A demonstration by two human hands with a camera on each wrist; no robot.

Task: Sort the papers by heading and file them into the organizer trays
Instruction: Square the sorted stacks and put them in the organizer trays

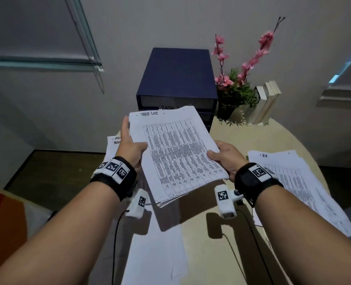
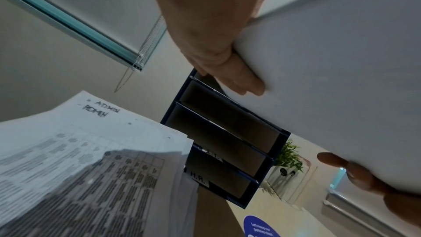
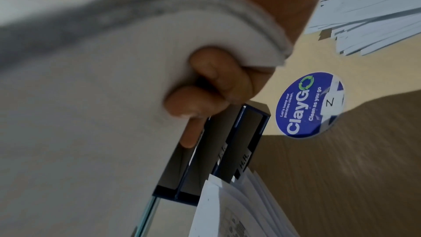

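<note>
Task-list stack (image 1: 176,153) between left hand (image 1: 132,149) and right hand (image 1: 227,156) (both gripping)

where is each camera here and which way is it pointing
Head: on the head, looking forward and down at the stack headed TASK LIST, held by left hand and right hand; both forearms show.
Left wrist: under the stack, facing the organizer and ADMIN pile; fingers of both hands show.
Right wrist: under the stack, facing the organizer and the sticker; curled fingers show.
Both wrist views share the organizer's H.R. label.
</note>
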